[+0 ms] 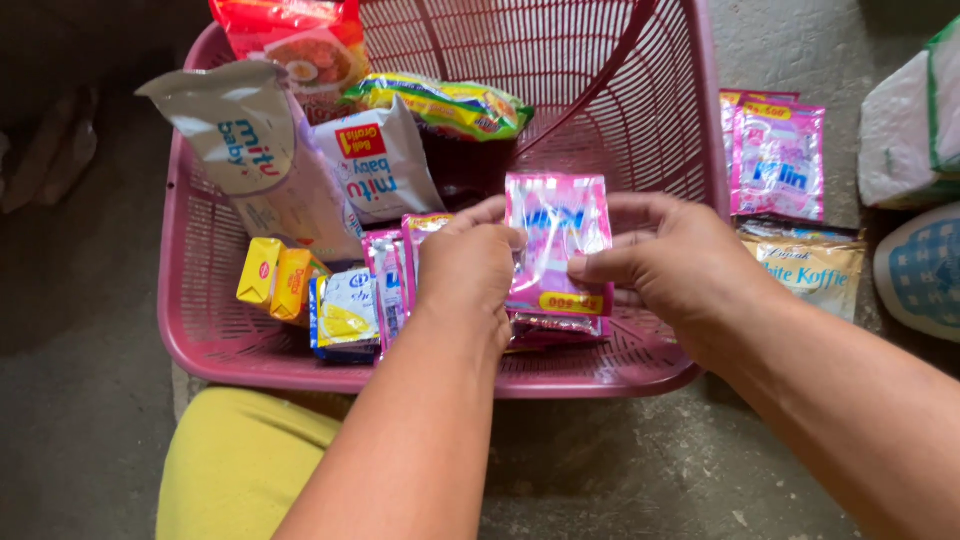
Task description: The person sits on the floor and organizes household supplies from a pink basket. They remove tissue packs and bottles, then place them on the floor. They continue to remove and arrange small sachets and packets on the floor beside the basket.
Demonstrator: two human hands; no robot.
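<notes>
Head view showed my left hand and right hand both pinching a pink sachet upright over the pink basket.

Held upright over the pink basket between left hand and right hand: a flat pink sachet with a yellow band low down. Just left of it, more pink sachets standing on edge. Further left, two small yellow boxes and a blue-and-yellow packet. Behind, two white wipe packs (one tilted), a red noodle packet, a yellow-green packet. Outside on the floor, right: pink sachets, a tan coffee sachet.
</notes>
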